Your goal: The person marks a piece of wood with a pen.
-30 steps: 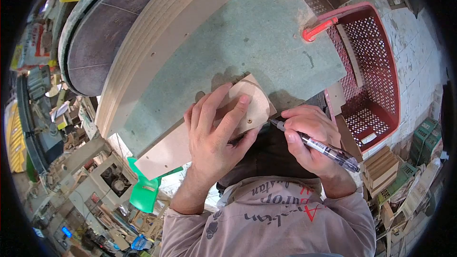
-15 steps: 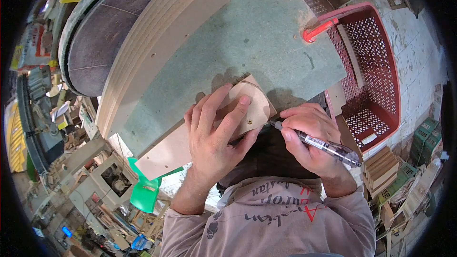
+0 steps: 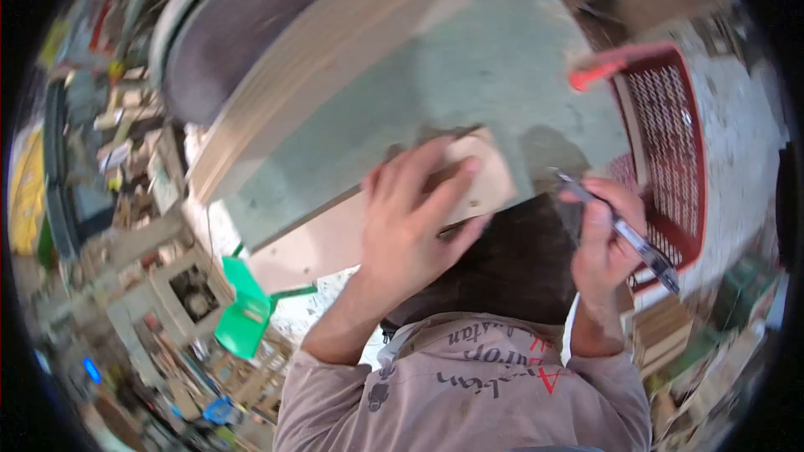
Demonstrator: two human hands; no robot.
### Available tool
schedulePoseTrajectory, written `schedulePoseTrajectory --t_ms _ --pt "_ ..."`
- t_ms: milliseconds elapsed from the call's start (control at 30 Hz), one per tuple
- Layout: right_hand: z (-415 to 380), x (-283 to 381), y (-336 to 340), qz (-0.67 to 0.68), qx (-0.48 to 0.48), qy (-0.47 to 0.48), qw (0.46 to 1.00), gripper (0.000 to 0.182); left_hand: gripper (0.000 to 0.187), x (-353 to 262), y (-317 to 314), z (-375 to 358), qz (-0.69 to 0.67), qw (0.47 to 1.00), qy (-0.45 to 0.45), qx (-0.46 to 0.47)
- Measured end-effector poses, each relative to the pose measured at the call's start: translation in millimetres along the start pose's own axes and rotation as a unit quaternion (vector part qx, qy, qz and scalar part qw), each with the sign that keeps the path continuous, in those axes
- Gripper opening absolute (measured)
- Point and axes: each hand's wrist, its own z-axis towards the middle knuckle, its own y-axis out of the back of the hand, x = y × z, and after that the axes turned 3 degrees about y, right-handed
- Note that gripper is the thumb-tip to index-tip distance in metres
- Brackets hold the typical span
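Note:
My left hand (image 3: 406,218) is closed over the near end of a pale curved wooden board (image 3: 494,180). Its fingers lie across the top face, and the thumb sits at the edge nearest my body. A small dark hole shows near the board's rounded end. To the right, my right hand (image 3: 610,230) grips a marker pen (image 3: 651,258) with a clear barrel. The pen's tip points up and left, apart from the wood. Motion blurs much of the view.
The green worktop (image 3: 536,59) carries a stack of curved boards (image 3: 327,59) beside a round sanding disc (image 3: 239,59). A red handle (image 3: 599,75) stands at its right corner. Beyond are a red basket (image 3: 699,192) and stacked wood (image 3: 666,331). A green plastic piece (image 3: 243,326) is at lower left.
The pen in my right hand has moved right, away from the board's edge. My left hand stays on the board. The whole view has shifted.

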Motion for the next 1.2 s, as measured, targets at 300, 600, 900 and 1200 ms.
schedulePoseTrajectory --t_ms 300,600,900,1200 --pt "-13 -22 5 -0.038 -0.030 -0.060 0.997 0.036 0.049 14 -15 -12 -0.026 0.994 -0.007 -0.109" --pt "14 -2 0 -0.054 0.041 0.014 0.998 0.042 0.036 73 79 -129 -0.041 0.920 0.170 -0.352" --pt "30 3 -22 -0.040 0.104 0.006 0.994 0.043 0.028 148 79 -230 -0.287 0.848 0.285 -0.342" --pt "27 -1 -37 -0.049 0.133 0.012 0.990 0.038 0.033 152 64 -230 -0.343 0.840 0.260 -0.331"
